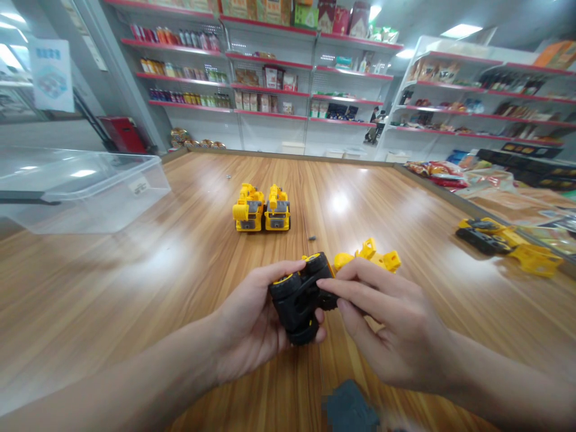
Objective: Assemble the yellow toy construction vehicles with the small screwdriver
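A black toy truck chassis (297, 306) with yellow-hubbed wheels is held tilted above the wooden table, its underside towards me. My left hand (252, 324) grips it from the left, thumb on top by the wheels and fingers curled behind. From the right, my right hand (396, 324) reaches onto the chassis, its index fingertip against the underside and its thumb close to a wheel. Whether a small part lies between those fingers is hidden. Loose yellow toy parts (366, 257) rest on the table just behind my right hand. A small grey piece (312, 238) lies beyond the chassis.
Two yellow toy trucks (249, 210) stand side by side farther back. A clear plastic bin (108, 186) is on the left. At right lie another yellow and black toy vehicle (486, 235) and bagged goods (441, 171). A dark grey object (348, 408) is at the near edge, blurred.
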The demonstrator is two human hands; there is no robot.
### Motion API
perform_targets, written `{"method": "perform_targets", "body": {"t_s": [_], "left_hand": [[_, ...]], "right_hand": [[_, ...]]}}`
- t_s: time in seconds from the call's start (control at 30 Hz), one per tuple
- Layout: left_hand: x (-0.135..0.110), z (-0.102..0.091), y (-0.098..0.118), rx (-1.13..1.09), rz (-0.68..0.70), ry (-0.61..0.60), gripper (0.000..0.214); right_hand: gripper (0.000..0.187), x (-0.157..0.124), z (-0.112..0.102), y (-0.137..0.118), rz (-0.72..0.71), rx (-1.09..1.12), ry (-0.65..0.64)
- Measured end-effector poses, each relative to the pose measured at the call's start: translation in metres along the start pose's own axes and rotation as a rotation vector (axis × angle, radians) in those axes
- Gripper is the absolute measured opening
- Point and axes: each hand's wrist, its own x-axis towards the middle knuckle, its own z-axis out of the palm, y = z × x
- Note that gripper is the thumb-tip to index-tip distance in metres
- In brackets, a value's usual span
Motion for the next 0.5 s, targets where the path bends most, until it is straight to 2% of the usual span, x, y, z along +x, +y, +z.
{"method": "perform_targets", "body": {"t_s": [0.27,0.5], "left_hand": [[0.0031,0.0015,-0.0049,-0.003,0.047,0.081,0.025],[0.0004,0.0027,-0.0063,-0.003,0.031,0.089,0.028]], "right_hand": [[0.018,-0.0021,0.0042,-0.0009,0.142,-0.061,-0.189],[0.024,0.0000,0.0039,-0.0012,0.175,0.084,-0.174]]}}
